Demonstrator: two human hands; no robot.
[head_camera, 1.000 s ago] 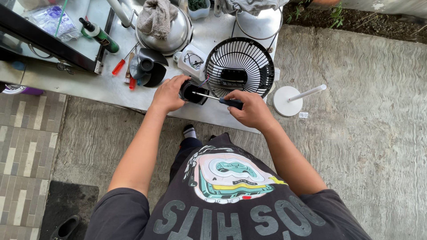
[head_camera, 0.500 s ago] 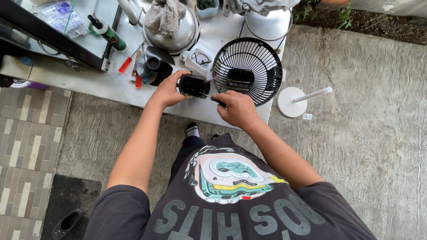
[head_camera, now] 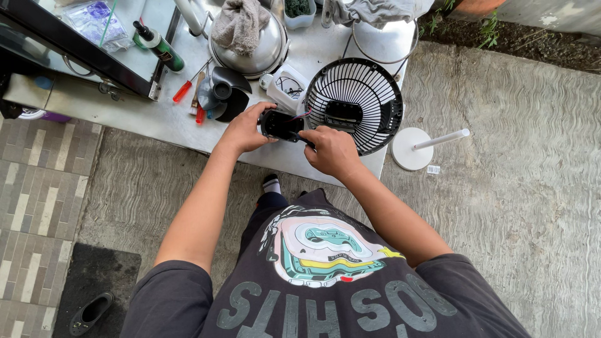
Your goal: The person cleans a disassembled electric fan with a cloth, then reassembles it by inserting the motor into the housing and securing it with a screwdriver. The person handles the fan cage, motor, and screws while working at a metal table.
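Note:
My left hand (head_camera: 245, 128) grips a small black fan motor housing (head_camera: 282, 125) just above the near edge of the white table (head_camera: 156, 119). My right hand (head_camera: 330, 150) is closed around a screwdriver handle, its tip pressed against the housing's right side. Thin coloured wires run from the housing toward the black round fan grille (head_camera: 357, 103) lying flat on the table just beyond my hands. The screwdriver shaft is mostly hidden by my right hand.
A black fan blade (head_camera: 224, 94), red-handled screwdrivers (head_camera: 188, 94), a white plastic fan part (head_camera: 285, 87), a steel pot lid with a rag (head_camera: 250, 37), a green spray can (head_camera: 159, 47) and a second grille (head_camera: 382, 40) lie on the table. A white fan base with pole (head_camera: 416, 147) stands on the concrete floor.
The long screwdriver shaft was visible between my hands a second ago; now my right hand has closed in against the motor housing. Both hands shifted slightly toward the grille.

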